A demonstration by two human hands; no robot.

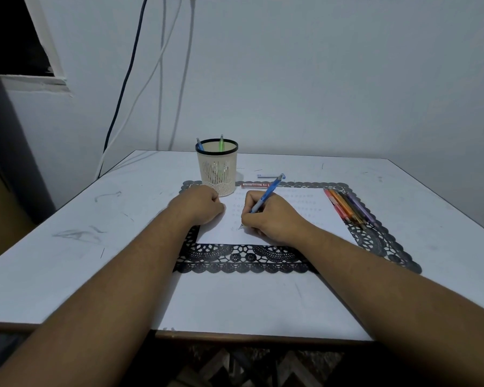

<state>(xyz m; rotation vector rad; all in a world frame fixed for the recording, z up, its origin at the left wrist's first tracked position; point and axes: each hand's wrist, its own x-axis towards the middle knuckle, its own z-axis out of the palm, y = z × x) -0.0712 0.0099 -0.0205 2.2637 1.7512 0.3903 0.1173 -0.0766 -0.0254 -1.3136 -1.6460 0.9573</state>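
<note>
A white sheet of paper (299, 216) with faint rows of marks lies on a black lace placemat (243, 258) on the white table (81, 247). My right hand (274, 219) grips a blue mechanical pencil (268, 192), its tip touching the paper near the sheet's lower left. My left hand (199, 205) rests on the paper's left edge with its fingers curled under, holding nothing that I can see.
A cream mesh pen cup (218, 167) holding a blue and a green pen stands just beyond my left hand. A red lead case (254, 185) and a white-blue eraser (268, 176) lie behind the paper. Several coloured pens (349, 208) lie on the mat's right side. Cables hang on the wall.
</note>
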